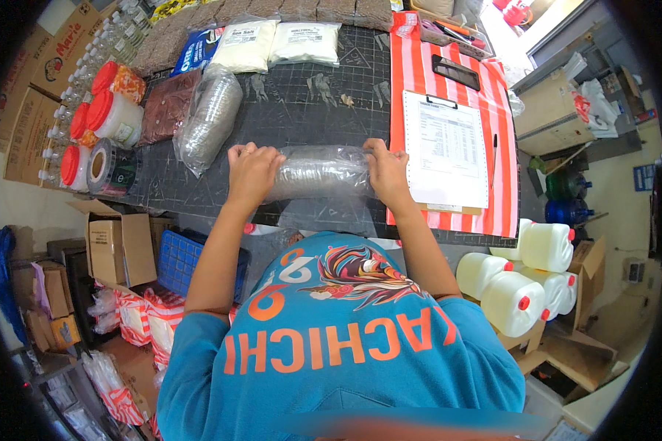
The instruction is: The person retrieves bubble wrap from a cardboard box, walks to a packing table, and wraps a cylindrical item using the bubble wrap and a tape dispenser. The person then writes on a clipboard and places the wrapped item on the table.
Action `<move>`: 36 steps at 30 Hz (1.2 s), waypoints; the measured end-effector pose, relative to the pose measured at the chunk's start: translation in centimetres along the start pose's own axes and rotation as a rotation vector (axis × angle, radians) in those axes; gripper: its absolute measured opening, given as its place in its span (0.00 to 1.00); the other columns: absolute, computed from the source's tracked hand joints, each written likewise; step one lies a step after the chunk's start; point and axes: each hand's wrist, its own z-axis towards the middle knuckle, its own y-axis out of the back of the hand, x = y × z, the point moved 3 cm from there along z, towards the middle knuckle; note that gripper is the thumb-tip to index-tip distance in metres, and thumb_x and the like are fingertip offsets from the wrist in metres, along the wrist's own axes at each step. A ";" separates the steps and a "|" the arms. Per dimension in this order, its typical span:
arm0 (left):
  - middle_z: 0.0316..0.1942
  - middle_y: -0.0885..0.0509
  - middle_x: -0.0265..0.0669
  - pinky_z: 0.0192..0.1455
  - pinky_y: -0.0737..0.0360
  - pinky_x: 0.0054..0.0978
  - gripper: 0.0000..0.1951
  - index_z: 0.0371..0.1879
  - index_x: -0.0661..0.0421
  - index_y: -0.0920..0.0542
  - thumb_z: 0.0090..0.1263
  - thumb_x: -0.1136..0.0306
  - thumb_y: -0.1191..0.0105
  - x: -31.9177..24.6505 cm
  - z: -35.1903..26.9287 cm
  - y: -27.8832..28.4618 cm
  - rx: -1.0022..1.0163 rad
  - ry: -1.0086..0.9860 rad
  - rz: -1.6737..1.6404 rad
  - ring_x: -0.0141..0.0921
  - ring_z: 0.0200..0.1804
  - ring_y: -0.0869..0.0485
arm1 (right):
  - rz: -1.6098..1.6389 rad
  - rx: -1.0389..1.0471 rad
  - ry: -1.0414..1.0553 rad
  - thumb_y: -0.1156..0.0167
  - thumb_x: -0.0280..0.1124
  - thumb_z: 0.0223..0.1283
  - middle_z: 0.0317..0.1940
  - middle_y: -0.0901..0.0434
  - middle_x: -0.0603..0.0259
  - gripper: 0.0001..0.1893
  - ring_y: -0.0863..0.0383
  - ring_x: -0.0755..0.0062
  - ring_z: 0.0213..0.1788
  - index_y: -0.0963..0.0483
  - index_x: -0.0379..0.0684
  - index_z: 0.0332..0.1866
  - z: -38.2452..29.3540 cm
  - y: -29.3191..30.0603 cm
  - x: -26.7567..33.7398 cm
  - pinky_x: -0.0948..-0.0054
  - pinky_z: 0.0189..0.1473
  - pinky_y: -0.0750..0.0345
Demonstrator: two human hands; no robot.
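A clear plastic bag (323, 176) holds a long stack of clear plastic cups or lids and lies across the front of the black gridded table. My left hand (254, 168) grips the bag's left end, fingers curled into the film. At its other end, my right hand (386, 168) pinches the gathered plastic. A second bagged stack (209, 118) rests slanted beyond my left hand, beside a bag of dark brown powder (168, 107). Just right of my right hand is a clipboard with a printed form (446, 149), lying on a red-and-white striped plastic bag (400, 71).
Red-lidded jars (116, 118), a film roll (107, 168) and bottles (124, 41) line the left side. Pale powder bags (303, 44), a blue Oreo pack (196, 49) and brown granule packs (331, 12) stand behind. A phone (455, 71) and pen (495, 160) lie right; jerrycans (513, 300) stand below.
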 end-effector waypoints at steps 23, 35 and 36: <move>0.51 0.20 0.37 0.66 0.35 0.39 0.07 0.37 0.52 0.15 0.65 0.66 0.35 -3.0 -3.0 1.3 -0.311 0.239 -0.181 0.40 0.58 0.27 | 0.338 -0.019 0.022 0.45 0.30 0.72 0.32 0.17 0.56 0.15 0.17 0.64 0.40 0.25 0.47 0.60 0.8 5.3 -2.6 0.61 0.53 0.30; 0.46 0.20 0.42 0.63 0.31 0.38 0.06 0.36 0.56 0.16 0.64 0.68 0.36 -3.5 -27.5 7.2 -0.658 0.697 -0.208 0.42 0.55 0.24 | 0.523 -0.482 -0.192 0.45 0.36 0.76 0.42 0.19 0.61 0.17 0.21 0.72 0.42 0.24 0.36 0.61 -3.8 15.2 -8.1 0.71 0.51 0.23; 0.43 0.19 0.42 0.62 0.30 0.38 0.06 0.35 0.55 0.15 0.64 0.67 0.36 -4.1 -30.5 7.7 -0.691 0.754 -0.147 0.42 0.55 0.23 | 0.480 -0.427 -0.186 0.46 0.36 0.76 0.45 0.20 0.61 0.18 0.22 0.71 0.44 0.24 0.37 0.61 -4.1 14.4 -7.5 0.70 0.52 0.24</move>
